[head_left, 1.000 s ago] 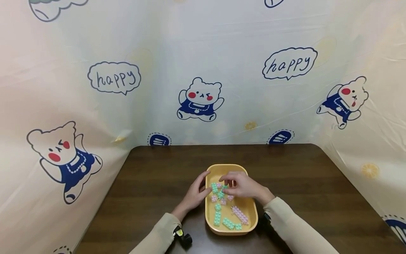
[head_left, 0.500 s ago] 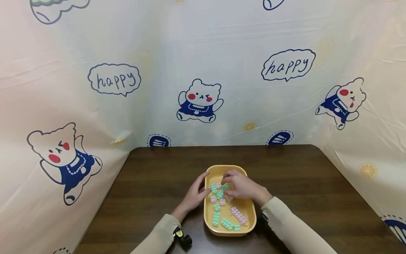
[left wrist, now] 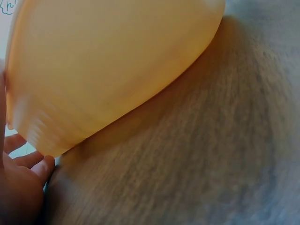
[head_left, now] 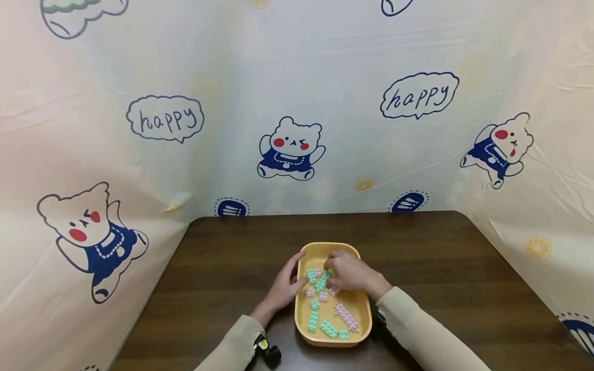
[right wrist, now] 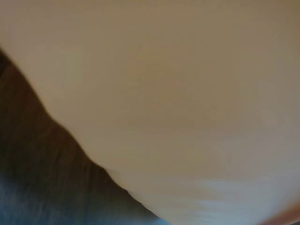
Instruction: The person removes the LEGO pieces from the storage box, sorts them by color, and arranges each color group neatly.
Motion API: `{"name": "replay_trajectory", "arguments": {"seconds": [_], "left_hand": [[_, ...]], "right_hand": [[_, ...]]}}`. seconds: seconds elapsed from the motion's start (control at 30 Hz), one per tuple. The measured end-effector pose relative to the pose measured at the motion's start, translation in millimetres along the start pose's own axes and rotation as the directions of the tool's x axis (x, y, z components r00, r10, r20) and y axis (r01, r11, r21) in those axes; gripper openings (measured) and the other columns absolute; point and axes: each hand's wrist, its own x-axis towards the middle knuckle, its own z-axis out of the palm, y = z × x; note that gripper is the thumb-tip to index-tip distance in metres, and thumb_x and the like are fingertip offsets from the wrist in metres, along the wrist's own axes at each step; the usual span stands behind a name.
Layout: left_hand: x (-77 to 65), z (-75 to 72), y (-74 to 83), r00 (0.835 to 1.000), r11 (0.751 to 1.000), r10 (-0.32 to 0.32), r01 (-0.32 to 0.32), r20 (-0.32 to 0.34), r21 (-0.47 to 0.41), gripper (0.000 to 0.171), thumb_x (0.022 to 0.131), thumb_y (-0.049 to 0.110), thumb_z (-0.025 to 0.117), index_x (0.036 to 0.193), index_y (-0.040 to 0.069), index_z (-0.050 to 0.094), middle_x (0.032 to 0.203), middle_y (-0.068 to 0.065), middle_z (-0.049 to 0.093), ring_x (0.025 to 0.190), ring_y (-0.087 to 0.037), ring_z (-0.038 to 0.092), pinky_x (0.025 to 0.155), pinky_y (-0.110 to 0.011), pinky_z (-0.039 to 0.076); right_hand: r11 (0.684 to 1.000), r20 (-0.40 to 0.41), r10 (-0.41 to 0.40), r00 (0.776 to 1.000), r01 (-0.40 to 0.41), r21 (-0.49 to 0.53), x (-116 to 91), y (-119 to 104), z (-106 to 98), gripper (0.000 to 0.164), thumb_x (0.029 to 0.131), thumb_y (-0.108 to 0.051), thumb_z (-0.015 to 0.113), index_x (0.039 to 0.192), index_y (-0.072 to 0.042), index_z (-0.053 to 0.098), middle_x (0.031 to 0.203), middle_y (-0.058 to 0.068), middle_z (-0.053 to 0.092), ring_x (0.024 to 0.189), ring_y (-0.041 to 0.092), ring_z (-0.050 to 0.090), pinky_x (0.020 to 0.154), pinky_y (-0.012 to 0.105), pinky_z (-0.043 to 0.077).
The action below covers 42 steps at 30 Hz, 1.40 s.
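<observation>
Head view, tray [head_left: 317, 251] on worktop [head_left: 232, 257], bricks [head_left: 323, 296] inside tray, left hand [head_left: 284, 283] touching tray's left rim, thumb and fingers apart, right hand [head_left: 351, 272] over tray, cannot tell if pinching bricks.

"What can you read from there?"

"On my head feed, 'happy' appears twice on the far backdrop [head_left: 278, 67], lettered in dark blue: once in the left speech bubble [head_left: 165, 119], once in the right speech bubble [head_left: 419, 96]."

"Anything on the left wrist feed?"

"I get a cut-off bubble [left wrist: 7, 5] at its edge; only a letter or so shows, too little to read."
</observation>
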Motion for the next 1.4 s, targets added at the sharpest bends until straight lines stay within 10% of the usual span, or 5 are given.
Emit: {"name": "replay_trajectory", "arguments": {"seconds": [0.23, 0.47, 0.8, 1.07, 1.4], "left_hand": [[3.4, 6.8, -29.2, 0.998, 1.0, 0.014, -0.013, -0.066, 0.025, 0.064, 0.092, 0.003, 0.06, 0.15, 0.006, 0.032, 0.154, -0.018, 0.033, 0.132, -0.039, 0.045, 0.104, -0.051, 0.044], [-0.9, 2.6, 1.0, 0.999, 1.0, -0.014, 0.015, -0.037, 0.023, 0.064, 0.093, 0.002, 0.059, 0.15, -0.001, 0.03, 0.154, -0.023, 0.03, 0.134, -0.042, 0.041, 0.106, -0.055, 0.04], [-0.8, 0.8, 1.6, 0.999, 0.998, -0.035, 0.036, -0.015, 0.051, 0.065, 0.094, 0.004, 0.058, 0.151, 0.0, 0.028, 0.155, -0.023, 0.029, 0.135, -0.041, 0.041, 0.107, -0.052, 0.041], [6.2, 5.4, -33.0, 0.998, 0.999, -0.016, 0.018, -0.06, 0.035, 0.067, 0.092, 0.002, 0.058, 0.152, 0.008, 0.029, 0.155, -0.02, 0.031, 0.134, -0.038, 0.044, 0.106, -0.051, 0.041], [6.0, 5.8, -39.0, 0.996, 1.0, 0.016, -0.015, -0.087, 0.016, 0.067, 0.089, 0.004, 0.06, 0.15, 0.014, 0.035, 0.153, -0.014, 0.035, 0.132, -0.032, 0.047, 0.105, -0.047, 0.044]], "right_hand": [[0.999, 0.017, -0.004, 1.0, 0.005, -0.042, -1, 1, 5, 0.03, 0.079, -0.032, 0.076, 0.104, -0.015, 0.074, 0.104, 0.002, 0.063, 0.095, 0.018, 0.056, 0.084, 0.036, 0.053], [0.999, 0.043, 0.023, 0.999, -0.021, -0.043, 1, 0, 5, 0.028, 0.082, -0.032, 0.075, 0.106, -0.019, 0.074, 0.103, -0.001, 0.062, 0.095, 0.015, 0.055, 0.084, 0.035, 0.053], [1.0, 0.058, -0.005, 0.998, 0.006, -0.023, 1, 1, 4, 0.023, 0.083, -0.029, 0.076, 0.105, -0.021, 0.075, 0.1, -0.005, 0.061, 0.091, 0.011, 0.054, 0.083, 0.033, 0.052], [0.998, 0.051, -0.024, 0.998, 0.021, 0.056, -1, 1, -6, 0.021, 0.083, -0.026, 0.076, 0.102, -0.019, 0.074, 0.104, -0.003, 0.067, 0.098, 0.014, 0.058, 0.088, 0.035, 0.052], [0.978, -0.053, -0.015, 0.998, 0.026, 0.207, -8, 10, -25, 0.014, 0.083, -0.029, 0.075, 0.09, -0.02, 0.068, 0.093, -0.008, 0.064, 0.083, 0.013, 0.057, 0.074, 0.027, 0.05]]}}
